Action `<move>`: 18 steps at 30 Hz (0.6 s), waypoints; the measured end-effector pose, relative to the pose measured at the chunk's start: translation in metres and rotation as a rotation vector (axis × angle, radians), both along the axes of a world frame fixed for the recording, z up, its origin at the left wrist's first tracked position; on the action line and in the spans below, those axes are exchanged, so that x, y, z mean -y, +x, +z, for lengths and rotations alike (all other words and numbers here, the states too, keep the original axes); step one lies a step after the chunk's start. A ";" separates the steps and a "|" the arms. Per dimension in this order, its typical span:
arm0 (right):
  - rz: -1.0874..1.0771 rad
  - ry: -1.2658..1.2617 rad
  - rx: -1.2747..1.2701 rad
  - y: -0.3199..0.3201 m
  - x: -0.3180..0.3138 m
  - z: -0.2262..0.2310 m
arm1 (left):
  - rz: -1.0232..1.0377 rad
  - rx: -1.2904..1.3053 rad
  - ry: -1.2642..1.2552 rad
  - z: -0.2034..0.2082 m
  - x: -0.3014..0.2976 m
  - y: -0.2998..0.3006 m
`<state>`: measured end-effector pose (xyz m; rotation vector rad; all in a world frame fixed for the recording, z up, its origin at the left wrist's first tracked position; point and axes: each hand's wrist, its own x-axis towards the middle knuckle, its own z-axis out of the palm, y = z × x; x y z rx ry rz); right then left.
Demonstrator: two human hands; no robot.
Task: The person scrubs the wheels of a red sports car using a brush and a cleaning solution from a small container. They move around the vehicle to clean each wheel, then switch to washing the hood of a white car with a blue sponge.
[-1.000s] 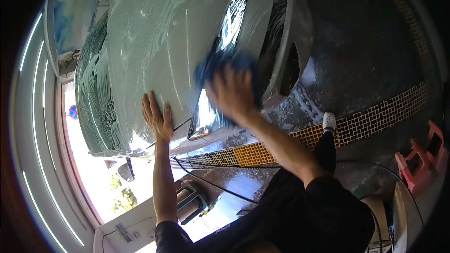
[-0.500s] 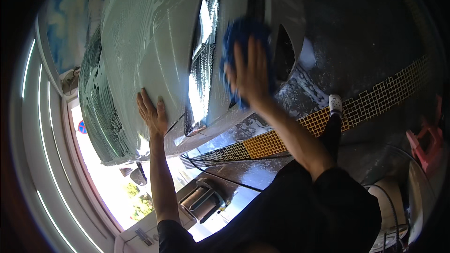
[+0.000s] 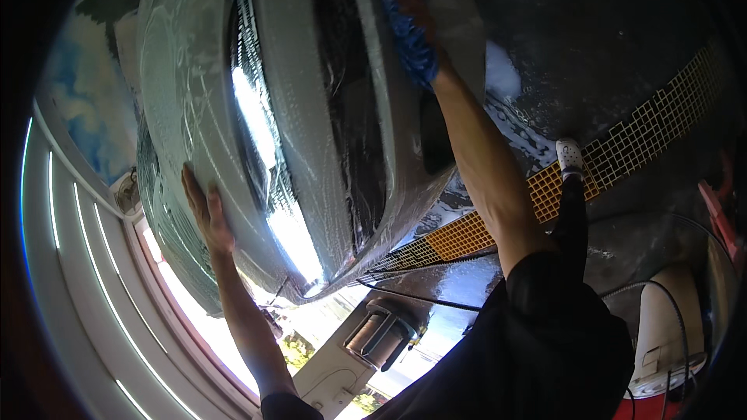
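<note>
A pale car front [image 3: 303,85], streaked with soap suds, fills the upper left and middle. My left hand [image 3: 207,214] lies open on its hood, thumb apart from the fingers. At full reach, my right hand [image 3: 415,12] presses a blue shaggy wash pad [image 3: 416,54] against the lower bumper; its fingertips are dim and partly lost in the blue. Between the hands run a long headlight strip [image 3: 268,159] with bright reflections and a dark grille opening [image 3: 354,101], both wet with foam.
A yellow and pale floor grating [image 3: 467,229] crosses the wet floor, with my shoe [image 3: 569,155] beside it. A hose reel [image 3: 381,334] stands near the bright doorway, its black hose [image 3: 424,301] trailing. At right are a beige machine [image 3: 669,327] and a red object [image 3: 720,214].
My right hand has moved farther away with the wash pad, from beside the headlight to the lower bumper. My left hand stays on the hood while the view has shifted.
</note>
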<state>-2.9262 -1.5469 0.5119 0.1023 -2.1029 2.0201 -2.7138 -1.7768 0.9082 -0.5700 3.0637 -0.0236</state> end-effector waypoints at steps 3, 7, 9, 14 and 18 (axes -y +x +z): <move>0.023 0.302 0.225 -0.024 0.012 -0.106 | -0.114 0.061 -0.035 0.006 0.024 0.004; 0.123 0.295 0.690 0.000 -0.012 -0.031 | 0.131 0.044 0.046 0.003 0.002 0.016; 0.042 0.174 0.408 0.015 0.005 0.023 | -0.010 0.053 -0.012 0.013 0.035 0.040; 0.052 -0.063 -0.095 -0.008 0.033 0.087 | 0.024 -0.010 0.133 0.012 0.039 0.048; -0.026 -0.107 -0.040 -0.059 0.049 -0.001 | -0.360 0.301 -0.119 0.070 0.101 0.096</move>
